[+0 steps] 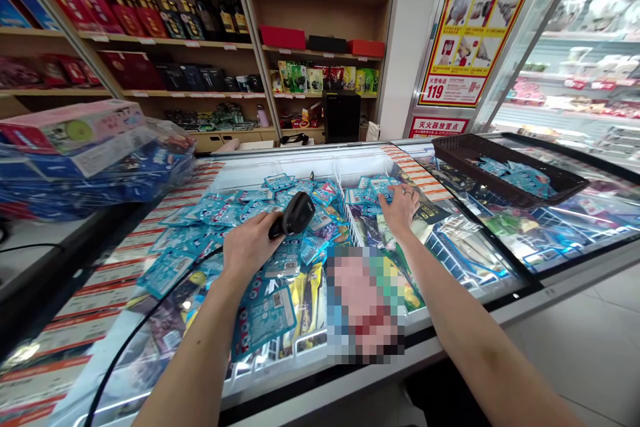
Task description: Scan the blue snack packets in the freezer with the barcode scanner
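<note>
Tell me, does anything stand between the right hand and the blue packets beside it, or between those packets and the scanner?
Nothing visible separates the right hand from the blue packets beside it. Between those packets and the barcode scanner in the left hand runs a white wire divider.

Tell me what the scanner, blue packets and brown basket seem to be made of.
Scanner: probably hard plastic, black with a slight sheen on its smooth, rounded head.
Blue packets: likely thin plastic film or foil, glossy, given their creases and highlights.
Brown basket: perhaps plastic, dull to satin; its textured sides could also be woven.
</note>
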Motion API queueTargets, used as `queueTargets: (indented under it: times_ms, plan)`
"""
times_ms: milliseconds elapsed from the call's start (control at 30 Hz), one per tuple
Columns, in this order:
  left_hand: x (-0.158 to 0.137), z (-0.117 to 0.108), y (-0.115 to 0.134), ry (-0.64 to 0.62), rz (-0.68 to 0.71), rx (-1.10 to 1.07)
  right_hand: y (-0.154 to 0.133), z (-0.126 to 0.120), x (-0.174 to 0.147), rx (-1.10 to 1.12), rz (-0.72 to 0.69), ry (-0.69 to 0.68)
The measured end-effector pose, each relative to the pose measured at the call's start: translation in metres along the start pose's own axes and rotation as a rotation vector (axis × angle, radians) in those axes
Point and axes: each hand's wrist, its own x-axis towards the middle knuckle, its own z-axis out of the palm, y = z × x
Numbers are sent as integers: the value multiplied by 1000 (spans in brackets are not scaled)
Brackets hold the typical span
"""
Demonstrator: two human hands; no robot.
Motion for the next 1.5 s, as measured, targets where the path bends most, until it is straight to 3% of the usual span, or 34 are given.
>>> queueTargets:
  times_ms: [233, 567, 667, 867, 1067, 1267, 1500]
  plan:
    - [0, -5, -2, 19, -49, -30, -22, -3, -9, 153, -311, -153]
    - [-2, -7, -5, 55, -77, -61, -53, 6, -33, 230, -831, -709]
    - [-3, -9, -5, 60, -84, -66, -57, 5, -36, 210, -915, -812]
    - [1, -6, -7, 39, -68, -62, -54, -2, -29, 189, -908, -781]
    - [0, -1, -9, 14, -48, -70, -56, 7, -34, 245, -768, -680]
    - [-4, -3, -8, 5, -26, -85, -58, 14, -39, 260, -841, -829]
    - [-3, -4, -6, 2, -16, -61, -56, 6, -37, 233, -670, -780]
